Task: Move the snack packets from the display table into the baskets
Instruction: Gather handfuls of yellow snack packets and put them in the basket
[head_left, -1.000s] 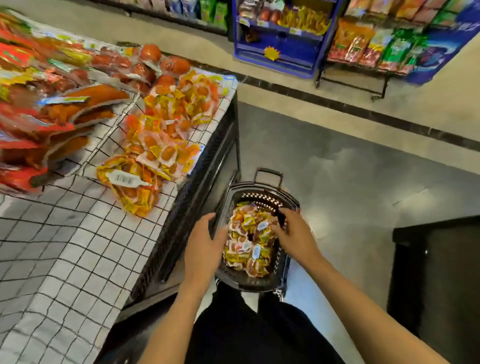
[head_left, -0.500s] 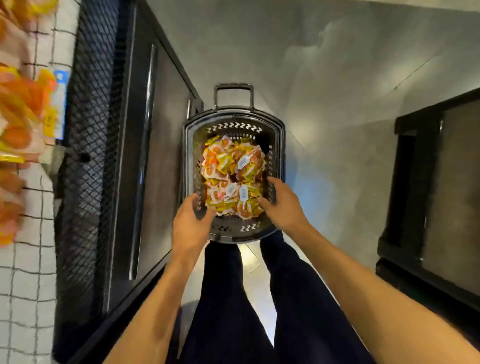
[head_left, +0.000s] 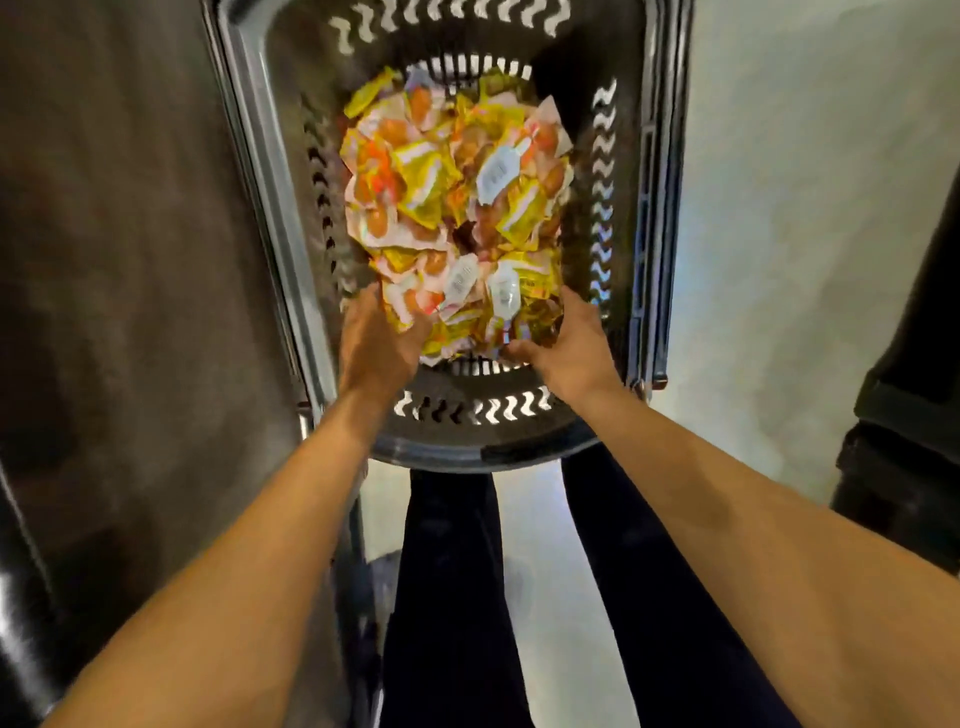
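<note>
a dark slotted basket (head_left: 467, 457) stands on the pale floor (head_left: 779, 208), with the dark side of the bench (head_left: 130, 260) just beside the basket's left wall. the snack packets (head_left: 447, 197), yellow and orange with white labels, lie heaped inside the basket. both hands reach into the basket's near end. the left hand (head_left: 376, 348) curls round the heap's near-left corner. the right hand (head_left: 569, 343) curls round its near-right corner, fingertips hidden among packets.

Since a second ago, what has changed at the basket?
Both hands went deeper into the basket: the left hand and right hand now hold the near end of the snack packets. The view closed in. Basket and pile stayed put.
</note>
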